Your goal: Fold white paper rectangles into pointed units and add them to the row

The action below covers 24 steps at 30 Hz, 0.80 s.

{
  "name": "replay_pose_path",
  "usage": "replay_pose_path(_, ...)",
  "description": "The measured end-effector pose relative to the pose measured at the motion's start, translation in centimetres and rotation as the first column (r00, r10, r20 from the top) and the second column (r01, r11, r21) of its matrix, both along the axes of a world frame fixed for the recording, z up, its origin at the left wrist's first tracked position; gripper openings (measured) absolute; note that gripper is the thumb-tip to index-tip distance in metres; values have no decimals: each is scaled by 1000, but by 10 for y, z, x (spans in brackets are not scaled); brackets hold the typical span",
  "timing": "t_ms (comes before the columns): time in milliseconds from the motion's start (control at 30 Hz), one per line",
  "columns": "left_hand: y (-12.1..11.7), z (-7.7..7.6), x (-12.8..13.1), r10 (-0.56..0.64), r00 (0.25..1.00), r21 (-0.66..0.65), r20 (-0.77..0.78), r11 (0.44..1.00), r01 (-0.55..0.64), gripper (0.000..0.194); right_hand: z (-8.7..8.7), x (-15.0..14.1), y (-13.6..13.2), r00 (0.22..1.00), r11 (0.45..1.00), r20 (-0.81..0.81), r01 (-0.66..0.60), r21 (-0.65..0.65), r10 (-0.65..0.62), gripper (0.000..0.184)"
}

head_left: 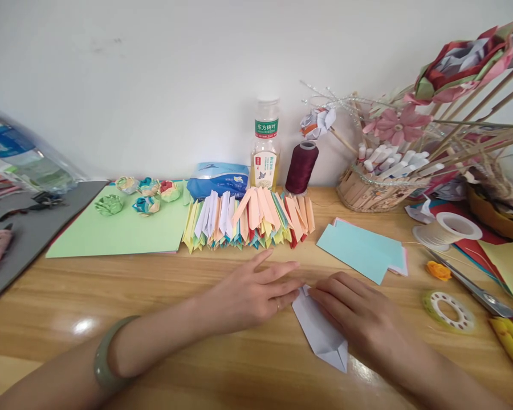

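Note:
A pale lavender sheet of folded paper (318, 327) lies on the wooden table, with angled folds at its near end and a small fold at its far corner. My right hand (357, 310) rests over its right edge, fingers curled together and gripping the far corner. My left hand (256, 293) is spread just to the left, its lower fingertips at the paper's far left edge. Beyond my hands stands a dense row of folded paper pieces (252, 219) in several colours. To the right lie light blue paper rectangles (359, 247).
Paper flowers (146, 205) sit on green sheets (119, 239) at left. A tissue pack (218, 180), bottle (265, 154) and maroon thread cone (302, 167) line the wall. On the right are a marker basket (367, 191), white spool (447, 230), scissors (474, 287) and tape roll (448, 311).

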<state>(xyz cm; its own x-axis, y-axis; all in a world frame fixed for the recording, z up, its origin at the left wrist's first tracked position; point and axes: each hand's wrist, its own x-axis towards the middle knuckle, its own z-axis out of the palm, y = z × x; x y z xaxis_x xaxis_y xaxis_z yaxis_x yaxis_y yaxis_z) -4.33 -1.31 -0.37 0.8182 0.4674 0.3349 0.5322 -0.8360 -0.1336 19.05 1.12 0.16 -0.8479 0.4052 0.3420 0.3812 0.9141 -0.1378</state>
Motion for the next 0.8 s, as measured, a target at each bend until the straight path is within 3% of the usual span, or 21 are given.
replay_pose_path(533,-1,1,1,5,1000,-67,29,998,-3,30,8,-3,-1,999,998,-33,-27,56,29,36)
replay_pose_path(800,1,0,3,0,999,-24,35,1000,1,24,-5,4,-1,999,997,12,30,-70,-30,23)
